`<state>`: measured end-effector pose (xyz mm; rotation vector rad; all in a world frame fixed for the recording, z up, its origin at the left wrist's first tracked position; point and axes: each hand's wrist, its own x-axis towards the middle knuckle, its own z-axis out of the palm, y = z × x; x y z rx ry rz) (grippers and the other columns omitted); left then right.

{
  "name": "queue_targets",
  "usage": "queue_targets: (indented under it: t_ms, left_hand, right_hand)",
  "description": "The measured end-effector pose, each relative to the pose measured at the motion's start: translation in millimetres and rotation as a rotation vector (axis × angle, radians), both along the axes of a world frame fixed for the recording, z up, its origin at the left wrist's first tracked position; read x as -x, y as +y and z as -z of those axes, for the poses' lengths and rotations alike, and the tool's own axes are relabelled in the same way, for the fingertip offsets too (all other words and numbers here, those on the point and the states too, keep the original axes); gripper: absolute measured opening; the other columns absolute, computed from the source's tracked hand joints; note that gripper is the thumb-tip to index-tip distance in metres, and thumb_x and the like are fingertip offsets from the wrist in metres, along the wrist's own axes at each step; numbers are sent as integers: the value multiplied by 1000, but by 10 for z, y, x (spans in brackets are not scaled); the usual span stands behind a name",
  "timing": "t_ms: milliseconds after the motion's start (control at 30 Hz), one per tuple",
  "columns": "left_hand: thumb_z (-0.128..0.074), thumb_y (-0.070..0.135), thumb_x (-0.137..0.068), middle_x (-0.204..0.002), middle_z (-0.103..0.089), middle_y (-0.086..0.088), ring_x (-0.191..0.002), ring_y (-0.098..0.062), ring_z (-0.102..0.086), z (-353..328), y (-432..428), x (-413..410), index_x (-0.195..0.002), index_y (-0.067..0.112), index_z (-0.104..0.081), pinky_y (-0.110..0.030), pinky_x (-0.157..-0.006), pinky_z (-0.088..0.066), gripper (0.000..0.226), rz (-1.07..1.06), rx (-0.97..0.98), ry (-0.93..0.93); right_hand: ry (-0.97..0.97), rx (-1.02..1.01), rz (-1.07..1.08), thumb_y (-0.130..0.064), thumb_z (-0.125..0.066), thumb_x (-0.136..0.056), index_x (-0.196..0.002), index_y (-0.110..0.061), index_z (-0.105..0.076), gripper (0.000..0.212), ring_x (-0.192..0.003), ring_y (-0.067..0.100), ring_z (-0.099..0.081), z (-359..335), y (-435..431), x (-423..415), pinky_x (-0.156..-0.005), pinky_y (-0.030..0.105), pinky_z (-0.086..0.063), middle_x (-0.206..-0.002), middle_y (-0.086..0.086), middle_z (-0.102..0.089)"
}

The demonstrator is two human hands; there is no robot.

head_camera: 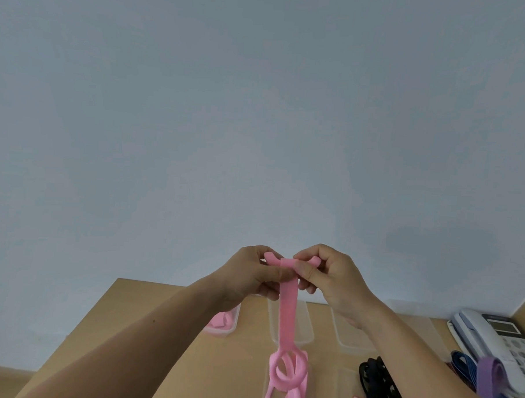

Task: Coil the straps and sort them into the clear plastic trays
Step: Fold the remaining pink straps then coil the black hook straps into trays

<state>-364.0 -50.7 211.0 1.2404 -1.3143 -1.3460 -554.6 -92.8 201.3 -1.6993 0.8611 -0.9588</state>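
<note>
Left hand (252,273), right hand (330,277) pinch pink strap (287,314), hanging seemingly vertical.

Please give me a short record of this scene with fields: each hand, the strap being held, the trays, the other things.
left hand: pinches the top end of the pink strap
right hand: pinches the same end, which is folded over
pink strap: hangs down to loose loops on the table
leftmost tray: holds pink strap material
others: black straps, purple strap, blue strap, telephone
</note>
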Motion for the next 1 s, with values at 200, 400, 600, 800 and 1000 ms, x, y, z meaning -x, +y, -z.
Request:
queue_targets:
  t_ms: [200,400,600,800,1000]
  left_hand:
    - [-70,6,-78,-94,-74,-19,-85,-30,-72,-24,-4,5,-104,2,-59,-39,-76,-60,28,51,-47,93]
    - [-72,13,-88,-88,-73,-15,-81,-27,-72,22,-18,21,-101,2,-65,-32,-70,-57,19,15,-24,161]
    - [-77,5,-82,-95,-71,-26,-84,-38,-73,57,-62,30,-106,-5,-59,-37,-72,-58,32,-54,76,135]
    - [-77,6,-75,-102,-69,-26,-92,-36,-71,106,-71,44,-97,8,-66,-44,-85,-58,25,-57,166,53]
    - [-77,9,-84,-101,-73,-18,-93,-30,-73,118,-68,38,-108,2,-63,-40,-85,-59,29,-24,88,27]
  right_hand:
    - [-6,55,23,-21,-77,-84,-93,-24,-71,11,-73,9,-68,4,37,-37,-68,18,-53,-81,-7,-69]
    - [-13,63,-5,-6,-75,-85,-95,-23,-70,21,-90,14,-69,39,71,9,-82,24,-56,-92,-6,-71]
    - [-62,-19,0,-11,-68,-91,-97,-14,-68,7,-71,19,-68,-30,63,21,-65,25,-55,-84,2,-71]
    - [48,-93,48,-27,-61,-96,-101,-14,-63,14,-64,22,-69,-79,22,-19,-57,28,-52,-78,7,-72]
    - [98,-11,59,-28,-69,-91,-89,-15,-69,13,-61,14,-66,-29,33,2,-58,26,-50,-75,1,-72]
